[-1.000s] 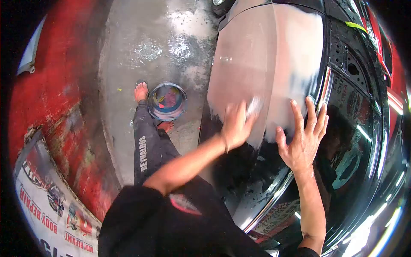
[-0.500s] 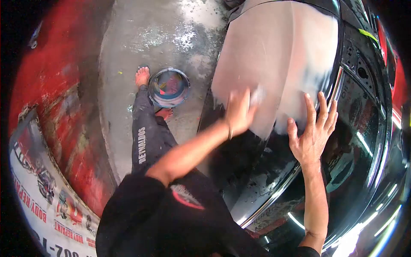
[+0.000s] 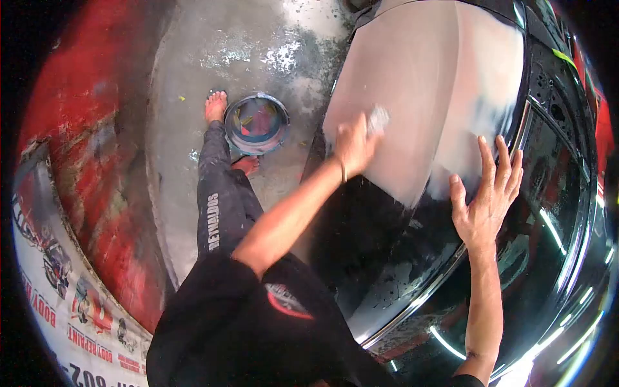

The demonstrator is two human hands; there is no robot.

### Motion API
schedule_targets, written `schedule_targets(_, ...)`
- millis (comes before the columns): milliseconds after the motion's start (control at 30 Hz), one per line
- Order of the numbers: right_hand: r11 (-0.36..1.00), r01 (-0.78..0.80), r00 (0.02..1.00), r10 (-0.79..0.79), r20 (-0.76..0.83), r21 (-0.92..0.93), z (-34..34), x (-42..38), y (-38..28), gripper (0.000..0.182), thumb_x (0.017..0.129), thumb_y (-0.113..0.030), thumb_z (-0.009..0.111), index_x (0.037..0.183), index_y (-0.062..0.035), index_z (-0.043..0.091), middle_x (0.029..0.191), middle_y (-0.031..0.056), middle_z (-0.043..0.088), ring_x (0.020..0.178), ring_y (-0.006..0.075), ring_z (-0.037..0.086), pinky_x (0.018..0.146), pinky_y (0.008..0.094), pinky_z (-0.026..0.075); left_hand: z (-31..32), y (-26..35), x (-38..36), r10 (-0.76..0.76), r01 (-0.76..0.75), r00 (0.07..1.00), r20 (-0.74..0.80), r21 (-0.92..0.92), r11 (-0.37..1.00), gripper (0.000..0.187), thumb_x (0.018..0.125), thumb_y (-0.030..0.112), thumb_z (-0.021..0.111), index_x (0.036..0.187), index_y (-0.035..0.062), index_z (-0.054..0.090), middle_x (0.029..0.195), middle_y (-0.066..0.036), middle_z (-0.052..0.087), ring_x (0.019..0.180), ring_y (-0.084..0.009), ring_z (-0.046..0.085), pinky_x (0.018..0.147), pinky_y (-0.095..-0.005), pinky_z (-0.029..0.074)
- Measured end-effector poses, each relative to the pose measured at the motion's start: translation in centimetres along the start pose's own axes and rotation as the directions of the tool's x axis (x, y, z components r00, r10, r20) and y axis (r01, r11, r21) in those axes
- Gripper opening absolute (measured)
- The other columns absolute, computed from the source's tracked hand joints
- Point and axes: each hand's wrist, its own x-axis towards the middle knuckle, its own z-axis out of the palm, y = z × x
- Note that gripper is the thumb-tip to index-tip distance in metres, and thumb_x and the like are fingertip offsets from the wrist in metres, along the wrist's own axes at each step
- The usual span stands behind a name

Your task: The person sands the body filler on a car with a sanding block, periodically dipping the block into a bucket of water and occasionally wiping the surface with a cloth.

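Note:
My left hand (image 3: 354, 145) is closed round a small whitish-grey pad (image 3: 378, 119) whose exact kind I cannot make out. The pad rests on the pale, matt-coated area (image 3: 403, 84) of a black car's body panel. Part of the pad is hidden by my fingers, which are slightly blurred. Fingers spread, my right hand (image 3: 485, 197) lies flat near the lower right edge of the pale area, close to the shiny trim strip (image 3: 525, 126). It holds nothing.
A round bucket (image 3: 284, 134) of dark liquid with coloured bits in it stands beside my bare feet (image 3: 216, 106). The concrete floor (image 3: 187, 129) is wet. A red wall-like surface (image 3: 77, 103) and a printed banner (image 3: 71, 303) are at left. Glossy black bodywork (image 3: 367, 251) lies nearer me.
My left hand has moved the pad slightly up and left across the pale area. My right hand remains flat on the car; the whole view has shifted a little.

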Motion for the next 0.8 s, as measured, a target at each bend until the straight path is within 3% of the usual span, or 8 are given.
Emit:
schedule_targets(33,1.0,0.003,1.0,-0.003,0.009,0.001,-0.1,-0.2,0.0,0.073,0.097,-0.05,0.067,0.161,-0.0226,0.05,0.171,0.0134,0.038,0.162,0.0462,0.021,0.131,0.0624,0.015,0.6,0.7,-4.1,0.135,-0.129,0.988,-0.074,0.08,0.988,0.047,0.099,0.028,0.075,0.126,-0.006,0.058,0.115,-0.033,0.067,0.114,-0.0534,0.063,0.099,-0.06,0.048)
schedule_targets(167,1.0,0.008,0.999,-0.009,0.042,0.025,-0.5,0.1,0.2,0.075,0.095,-0.051,0.068,0.161,-0.0213,0.05,0.171,0.0135,0.037,0.163,0.0465,0.02,0.131,0.0634,0.014,-0.7,2.7,-7.0,0.175,-0.173,0.983,0.049,-0.038,0.984,0.051,0.098,0.026,0.074,0.132,-0.0084,0.056,0.128,-0.034,0.064,0.123,-0.0538,0.058,0.108,-0.0598,0.041)
schedule_targets(233,0.999,0.004,0.999,-0.006,0.046,0.045,-0.3,0.1,0.3,0.075,0.094,-0.051,0.068,0.161,-0.0207,0.05,0.171,0.0136,0.037,0.163,0.0467,0.019,0.13,0.0642,0.014,0.9,1.5,-0.3,0.202,-0.2,0.974,-0.107,0.028,0.979,0.048,0.099,0.029,0.073,0.129,-0.0065,0.058,0.125,-0.033,0.068,0.12,-0.0529,0.062,0.104,-0.0589,0.046)
schedule_targets(367,0.999,-0.005,0.997,0.002,0.072,0.041,-0.4,0.3,0.1,0.077,0.093,-0.052,0.069,0.162,-0.0212,0.049,0.172,0.0145,0.036,0.164,0.0481,0.016,0.13,0.0655,0.012,0.1,0.6,19.0,0.015,-0.018,0.996,-0.087,-0.024,1.0,0.043,0.099,0.033,0.072,0.119,-0.003,0.061,0.11,-0.03,0.074,0.102,-0.048,0.072,0.088,-0.0527,0.057)
schedule_targets(467,0.999,-0.016,0.994,0.011,0.109,0.041,-0.7,0.2,0.4,0.077,0.095,-0.054,0.067,0.163,-0.022,0.049,0.173,0.0145,0.034,0.164,0.0486,0.015,0.13,0.0659,0.013,-0.8,1.6,19.7,0.016,-0.016,0.999,-0.032,0.023,1.0,0.042,0.1,0.033,0.071,0.118,-0.004,0.06,0.113,-0.031,0.073,0.106,-0.0478,0.072,0.09,-0.0532,0.056)
schedule_targets(633,0.998,-0.043,0.989,0.036,0.143,0.049,-1.1,0.9,0.3,0.075,0.095,-0.055,0.066,0.161,-0.0206,0.052,0.173,0.0163,0.035,0.162,0.0518,0.017,0.129,0.0677,0.014,-1.6,5.5,2.2,0.299,-0.296,0.95,0.09,-0.049,0.954,0.057,0.096,0.027,0.077,0.134,-0.0096,0.054,0.122,-0.033,0.066,0.12,-0.0509,0.061,0.107,-0.0615,0.041)
schedule_targets(700,0.997,-0.043,0.989,0.033,0.146,0.065,-1.1,0.9,0.4,0.075,0.095,-0.055,0.066,0.16,-0.0201,0.053,0.172,0.0172,0.036,0.162,0.0539,0.018,0.128,0.0689,0.015,-2.5,6.4,3.0,0.226,-0.219,0.958,0.179,-0.06,0.974,0.056,0.097,0.025,0.074,0.135,-0.0108,0.054,0.121,-0.034,0.066,0.119,-0.051,0.061,0.109,-0.0603,0.04)
schedule_targets(800,0.996,-0.046,0.986,0.033,0.163,0.077,-1.0,1.2,0.5,0.074,0.095,-0.055,0.066,0.159,-0.0195,0.054,0.171,0.0182,0.038,0.161,0.0565,0.019,0.127,0.0704,0.016,-0.6,5.6,13.9,0.29,-0.283,0.952,-0.094,0.081,0.956,0.046,0.1,0.03,0.07,0.123,-0.0082,0.059,0.121,-0.034,0.068,0.121,-0.0535,0.062,0.106,-0.0619,0.043)
